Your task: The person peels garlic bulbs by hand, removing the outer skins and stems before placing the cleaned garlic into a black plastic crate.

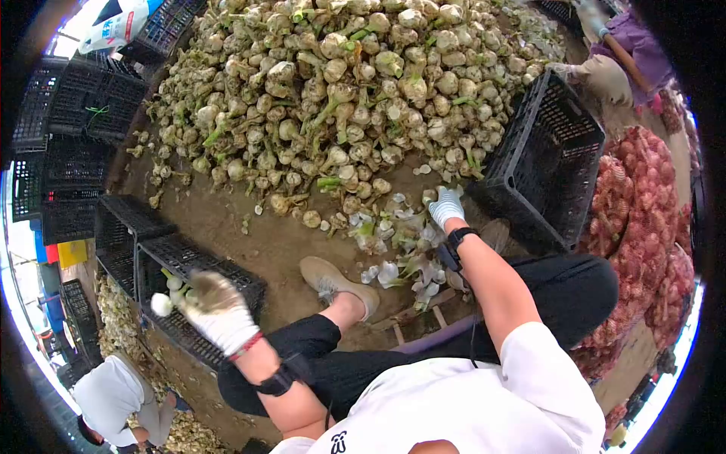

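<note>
My left hand (218,309), in a soiled white glove and slightly blurred, is closed over the black crate at the left. White garlic bulbs (162,305) with a bit of green stem show at its fingertips. At the near edge of the big garlic heap (340,98), my right hand (446,207) wears a striped white glove. Its fingers are curled downward, and what they hold is hidden. Loose garlic skins and trimmings (408,261) lie on the ground just below it.
A black plastic crate (503,181) stands tilted at my right, beside red mesh sacks (639,227) of garlic. Crates (79,102) are stacked at the left. One person (113,393) bends at lower left; another in purple (635,49) is at upper right.
</note>
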Demonstrator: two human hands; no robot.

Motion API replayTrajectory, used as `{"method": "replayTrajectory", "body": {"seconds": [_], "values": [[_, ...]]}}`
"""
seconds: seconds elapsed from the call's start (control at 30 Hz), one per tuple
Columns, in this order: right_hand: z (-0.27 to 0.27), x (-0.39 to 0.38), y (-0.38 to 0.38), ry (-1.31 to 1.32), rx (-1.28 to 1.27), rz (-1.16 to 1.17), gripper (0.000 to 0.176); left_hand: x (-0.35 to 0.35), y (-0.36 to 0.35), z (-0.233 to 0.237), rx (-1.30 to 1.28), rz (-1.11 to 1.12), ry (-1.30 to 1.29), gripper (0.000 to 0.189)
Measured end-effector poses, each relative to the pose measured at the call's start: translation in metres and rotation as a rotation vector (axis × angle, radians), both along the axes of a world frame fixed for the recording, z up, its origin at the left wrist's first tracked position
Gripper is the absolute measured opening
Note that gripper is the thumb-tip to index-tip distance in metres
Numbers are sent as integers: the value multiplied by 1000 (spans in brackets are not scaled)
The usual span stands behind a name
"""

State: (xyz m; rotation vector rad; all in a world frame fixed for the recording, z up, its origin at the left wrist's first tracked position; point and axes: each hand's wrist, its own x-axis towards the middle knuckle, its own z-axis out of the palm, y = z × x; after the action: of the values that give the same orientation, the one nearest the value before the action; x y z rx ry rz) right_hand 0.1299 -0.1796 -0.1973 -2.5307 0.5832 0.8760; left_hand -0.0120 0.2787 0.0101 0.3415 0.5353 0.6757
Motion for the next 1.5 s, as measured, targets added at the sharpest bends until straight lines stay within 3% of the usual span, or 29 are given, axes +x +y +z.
{"method": "replayTrajectory", "body": {"seconds": [0.07,0.1,0.13,0.17,0.2,0.23,0.3,0.37,0.43,0.5,0.53,0.57,0.7,0.73,0.87,0.9,1.1,1.17,1.23,1.3,1.37,1.4,1.5], "values": [[-3,4,4,65,-13,3,56,32,-88,18,-133,-98,170,28],[9,1,10,61,-9,7,56,44,-113,11,-59,-267,228,25],[27,-8,17,-43,235,-32,53,52,-142,10,103,-456,307,23],[49,-17,24,-149,476,-66,49,38,-147,-30,190,-636,428,24],[84,-23,37,-199,637,-57,45,45,-177,-38,837,-686,489,28],[122,-31,53,-250,799,-47,42,40,-191,-43,565,-876,472,33],[178,-51,75,-571,806,159,37,43,-214,-35,84,-999,392,37],[200,-61,78,-785,547,508,37,47,-225,-16,223,-1041,373,39],[214,-75,75,-902,610,504,36,43,-227,1,301,-1002,396,41],[237,-90,68,-488,1167,-136,34,34,-224,11,516,-978,247,42],[257,-93,62,-351,1285,-276,38,31,-224,15,661,-988,195,48],[261,-97,57,-358,1319,-255,39,26,-227,19,665,-1000,183,48],[271,-107,61,-358,1420,-204,33,13,-239,27,1072,-822,21,60],[270,-110,67,-374,1539,-242,31,12,-239,29,1148,-787,22,61],[277,-111,81,-410,1429,-234,31,4,-232,41,1211,-715,60,61],[281,-112,81,-427,1414,-165,32,2,-232,42,1077,-739,59,59],[290,-112,57,-588,1201,224,34,0,-232,37,1030,-770,60,55],[301,-108,50,-441,1167,182,36,1,-232,39,867,-824,21,54],[303,-107,42,-270,1338,81,38,3,-231,37,868,-849,28,53],[303,-106,41,-258,1399,-23,39,6,-231,42,864,-841,15,53],[308,-104,39,-401,1197,109,37,8,-233,41,911,-843,3,52],[310,-105,48,-378,1180,-3,35,9,-235,43,905,-858,10,52],[296,-102,40,-454,1007,60,30,10,-242,56,936,-894,41,47]]}}
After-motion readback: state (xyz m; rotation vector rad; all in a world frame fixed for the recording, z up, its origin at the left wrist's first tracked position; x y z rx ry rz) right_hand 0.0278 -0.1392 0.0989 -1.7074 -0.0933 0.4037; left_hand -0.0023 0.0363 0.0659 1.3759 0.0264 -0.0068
